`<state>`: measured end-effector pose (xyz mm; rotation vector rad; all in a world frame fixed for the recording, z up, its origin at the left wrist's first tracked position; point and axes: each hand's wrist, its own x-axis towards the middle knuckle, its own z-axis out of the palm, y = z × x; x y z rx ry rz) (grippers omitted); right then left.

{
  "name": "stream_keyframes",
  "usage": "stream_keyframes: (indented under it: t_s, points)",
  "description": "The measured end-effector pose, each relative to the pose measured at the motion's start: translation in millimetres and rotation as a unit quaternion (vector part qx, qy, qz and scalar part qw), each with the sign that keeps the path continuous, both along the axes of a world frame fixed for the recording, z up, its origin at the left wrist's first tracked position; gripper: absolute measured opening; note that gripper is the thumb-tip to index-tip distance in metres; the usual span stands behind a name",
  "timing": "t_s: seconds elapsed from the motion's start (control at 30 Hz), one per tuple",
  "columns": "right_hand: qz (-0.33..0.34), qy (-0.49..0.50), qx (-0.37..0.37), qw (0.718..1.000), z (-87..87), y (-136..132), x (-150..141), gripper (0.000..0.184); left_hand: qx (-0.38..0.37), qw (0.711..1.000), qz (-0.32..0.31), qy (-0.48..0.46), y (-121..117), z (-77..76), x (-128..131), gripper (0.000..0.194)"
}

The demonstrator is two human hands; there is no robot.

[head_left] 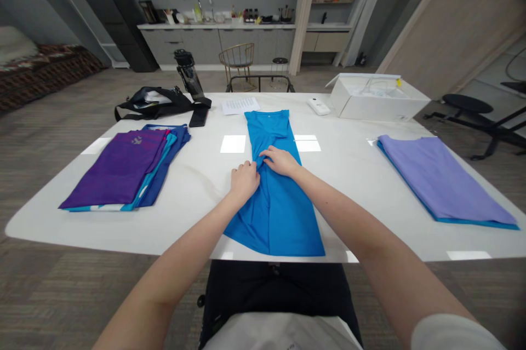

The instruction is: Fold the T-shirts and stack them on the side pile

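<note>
A blue garment (276, 196) lies flat along the middle of the white surface (345, 175), its long axis running from 6 to 12 o'clock, the near hem reaching almost to the near edge and a fold gathered about midway. The left hand (244, 180) rests on the cloth's left border, its fingers (249, 166) curled together and pinching the gathered fabric. The right hand (281, 160) lies just beside it at 1 o'clock, palm down, fingers (268, 154) spread a little and pressing the fold; the two hands nearly touch. At 9 o'clock, well apart, sits a stack (127, 172) of folded clothes, purple on top of blues. At 3 o'clock a lilac cloth (444, 180) lies over a blue one, its far corner near the right edge. Toward 1 o'clock stands an open white box (378, 99) holding pale, clear-wrapped items too unclear to tell; a white remote (318, 105) lies beside it. At 12 o'clock is a sheet of paper (240, 105), at 11 o'clock a black bag (158, 102) and a dark bottle (189, 77). Bare surface lies open on both sides of the garment, between it and the piles.
</note>
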<state>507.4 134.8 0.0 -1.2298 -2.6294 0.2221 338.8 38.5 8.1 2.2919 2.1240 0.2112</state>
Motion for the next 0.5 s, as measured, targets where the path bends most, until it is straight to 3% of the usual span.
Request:
stream_keyframes:
  t_s: [0.2,0.4,0.5]
  points:
    - [0.051,-0.048,0.009,0.998,11.4,-30.0,-15.0,0.021,0.005,0.999,-0.028,-0.042,-20.5,1.5,-11.6,0.025]
    - [-0.051,-0.018,0.04,0.998,10.1,-50.1,-5.2,0.022,-0.009,0.999,0.007,-0.042,-50.9,-1.0,-20.9,0.027]
    - [-0.049,-0.021,0.044,0.998,7.5,-66.1,-3.4,0.024,-0.02,0.999,0.025,-0.035,-65.7,0.9,-27.5,0.023]
